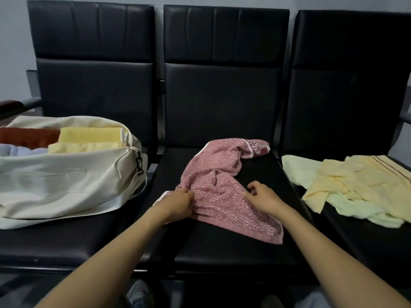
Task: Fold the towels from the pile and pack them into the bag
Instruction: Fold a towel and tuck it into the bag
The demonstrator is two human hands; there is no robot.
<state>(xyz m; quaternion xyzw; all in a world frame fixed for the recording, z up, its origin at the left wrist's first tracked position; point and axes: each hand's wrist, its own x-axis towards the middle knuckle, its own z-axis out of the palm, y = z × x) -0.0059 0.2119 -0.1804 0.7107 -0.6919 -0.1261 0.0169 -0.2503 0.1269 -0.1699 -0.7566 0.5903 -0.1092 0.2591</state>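
Pink terry towel (213, 181), crumpled, on middle black padded seat (222, 245); left hand (178, 202) grips its edge, right hand (262, 196) pinches the opposite edge. Cream cloth bag (66, 181) left, holding folded towels (89, 134); loose pile (355, 185) right.

dim, soft indoor light with faint sheen on the black seat backs (224, 32); wide-angle bending at edges, foreground forearms slightly blurred.

Crumpled pink towel (219, 181) lies on the middle seat (222, 245). Yellow and green pile (355, 185) sits right. Open cream bag (66, 183), left, holds folded towels (89, 134).
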